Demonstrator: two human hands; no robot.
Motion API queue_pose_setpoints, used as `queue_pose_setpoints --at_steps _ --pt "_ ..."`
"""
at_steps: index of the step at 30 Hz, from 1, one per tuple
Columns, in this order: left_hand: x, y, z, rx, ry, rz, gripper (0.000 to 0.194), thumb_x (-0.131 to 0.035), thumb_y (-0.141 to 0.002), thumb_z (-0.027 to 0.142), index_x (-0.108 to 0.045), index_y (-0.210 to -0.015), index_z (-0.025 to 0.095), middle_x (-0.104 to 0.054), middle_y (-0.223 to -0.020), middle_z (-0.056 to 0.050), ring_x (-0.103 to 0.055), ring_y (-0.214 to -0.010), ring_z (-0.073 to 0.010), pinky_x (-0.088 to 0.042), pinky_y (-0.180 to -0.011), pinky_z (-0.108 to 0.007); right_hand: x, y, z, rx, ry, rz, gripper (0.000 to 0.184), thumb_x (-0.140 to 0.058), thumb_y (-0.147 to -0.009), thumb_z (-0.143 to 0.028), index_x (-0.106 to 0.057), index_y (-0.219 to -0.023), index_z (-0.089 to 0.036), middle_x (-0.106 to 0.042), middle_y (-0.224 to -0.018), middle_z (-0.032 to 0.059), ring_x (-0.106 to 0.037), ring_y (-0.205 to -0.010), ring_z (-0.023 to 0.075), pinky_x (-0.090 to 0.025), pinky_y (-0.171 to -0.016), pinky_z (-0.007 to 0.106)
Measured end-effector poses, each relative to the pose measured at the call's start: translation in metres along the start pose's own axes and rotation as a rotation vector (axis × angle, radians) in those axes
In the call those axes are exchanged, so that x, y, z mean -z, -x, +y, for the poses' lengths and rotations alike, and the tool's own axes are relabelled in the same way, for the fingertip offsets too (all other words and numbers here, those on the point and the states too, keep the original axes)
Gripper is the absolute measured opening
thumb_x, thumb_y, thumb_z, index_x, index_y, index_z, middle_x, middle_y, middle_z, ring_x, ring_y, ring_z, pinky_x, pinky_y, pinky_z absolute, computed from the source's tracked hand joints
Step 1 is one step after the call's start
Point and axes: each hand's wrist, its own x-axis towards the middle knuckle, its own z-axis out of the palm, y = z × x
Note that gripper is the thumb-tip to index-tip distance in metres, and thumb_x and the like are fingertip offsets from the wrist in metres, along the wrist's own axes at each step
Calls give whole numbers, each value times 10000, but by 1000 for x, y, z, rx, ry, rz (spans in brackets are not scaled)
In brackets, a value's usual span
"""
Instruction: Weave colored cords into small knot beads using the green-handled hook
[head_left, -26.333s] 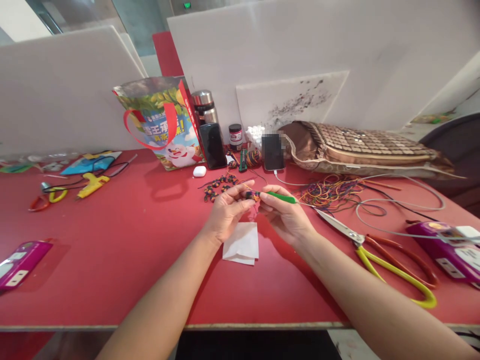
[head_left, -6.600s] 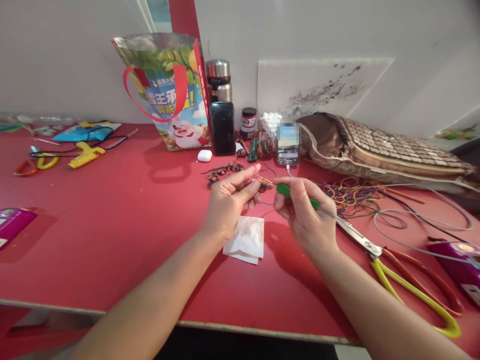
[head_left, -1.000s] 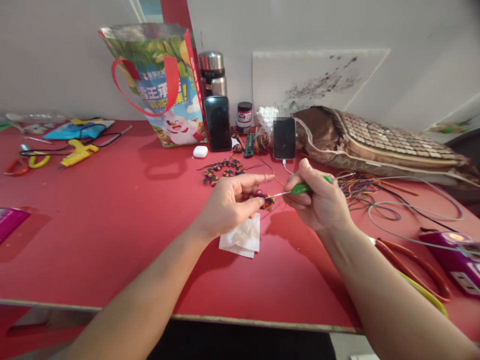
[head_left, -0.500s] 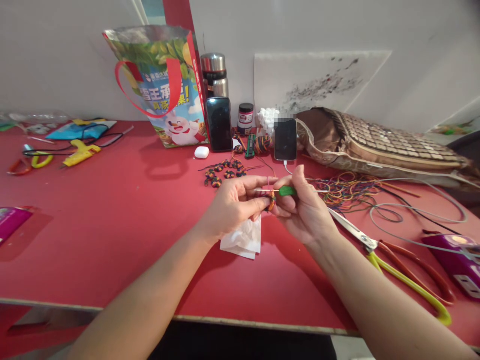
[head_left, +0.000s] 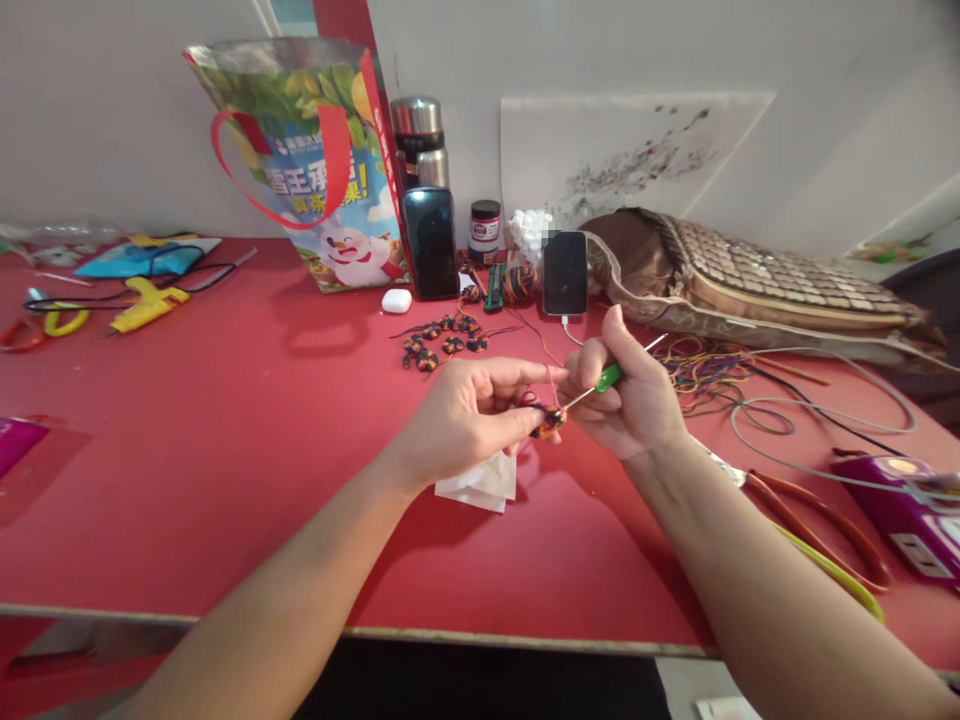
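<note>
Between thumb and fingers, my left hand (head_left: 480, 415) pinches a small multicoloured crochet piece (head_left: 551, 422) in orange and dark yarn. A strand of pinkish yarn runs up from it to my raised left index finger. My right hand (head_left: 630, 395) grips a crochet hook (head_left: 609, 377) by its green handle. The hook's thin metal tip points down and left and meets the crochet piece. Behind the hands, several finished-looking round crochet pieces (head_left: 452, 345) in the same dark and orange colours lie on the table. Folded white paper (head_left: 480, 485) lies below my left hand.
Scissors (head_left: 817, 520) with red and yellow handles lie by my right forearm. Tangled yarn (head_left: 705, 370), a grey cable and a purple power strip (head_left: 900, 520) are at right. Two phones (head_left: 565, 273), a thermos (head_left: 420, 140) and a printed bag (head_left: 315, 180) stand behind. A yellow glue gun (head_left: 146, 305) lies left.
The hook has swung from level to slanted, its tip now lower at the crochet piece. My right hand has moved slightly right, and the crochet piece is lower and more visible.
</note>
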Motion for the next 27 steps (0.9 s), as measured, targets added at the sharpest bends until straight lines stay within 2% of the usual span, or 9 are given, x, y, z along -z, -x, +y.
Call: queue_pose_setpoints --at_steps 5,13,20,27 --pt "-2 -2 -1 -3 -7 49 414 -759 -746 103 -831 -1152 134 -735 -682 -33 -656 -562 -124 -463 -493 -204 0 0 3 50 46 26 650 -737 -825 -774 -670 -504 -212 -235 -343 -80 -213 -327 67 -195 -345 231" --pt "-2 -5 -3 -6 18 135 413 -747 -743 56 -810 -1145 125 -760 -715 -39 -726 -656 -160 -494 -513 -219 -5 4 3 255 137 199 654 -749 -836 -751 -660 -489 -204 -305 -356 -52 -281 -342 67 -215 -371 264" --pt "-3 -6 -6 -13 -22 176 407 -730 -774 42 -785 -1172 108 -783 -720 -53 -711 -627 -161 -525 -519 -242 -9 7 2 328 195 272 622 -731 -877 -715 -700 -507 -216 -344 -354 -36 -270 -340 69 -214 -389 287" --pt "-4 -7 -4 15 -55 197 421 -700 -812 31 -764 -1225 84 -755 -674 -17 -601 -497 -93 -497 -478 -211 -11 6 4 415 240 345 588 -753 -867 -684 -725 -506 -220 -408 -358 -27 -290 -340 76 -223 -378 277"
